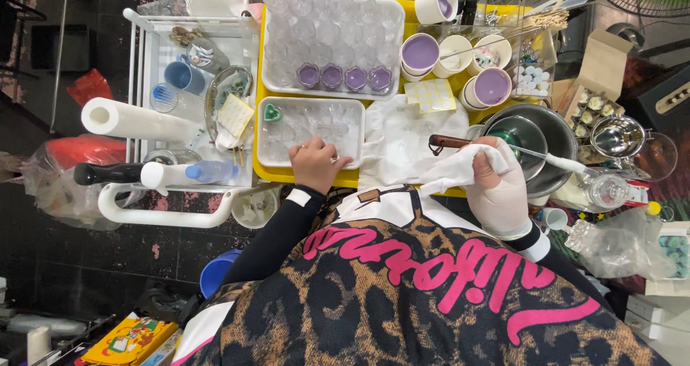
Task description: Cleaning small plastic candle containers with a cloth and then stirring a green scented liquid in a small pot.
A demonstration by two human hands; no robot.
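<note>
1. Hands work at the near edge of the yellow tray-like surface (262,132).
2. The left hand (316,163), fingers curled, rests on a clear rectangular plastic tray of small cups (310,130).
3. The gloved right hand (499,183) is closed around a crumpled white cloth (456,168), beside a brown-handled tool (451,142).
4. Farther off, cups of purple wax (420,52) stand.

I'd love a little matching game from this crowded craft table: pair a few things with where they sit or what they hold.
Things:
1. Left hand
2. Right hand
3. Paper towel roll
4. White cup

Descriptions:
A. lying on the white cart
B. gloved, holding a white cloth
C. filled with purple liquid
D. bare, resting on a tray of clear moulds

Pairs: 1-D, 2-B, 3-A, 4-C
</note>
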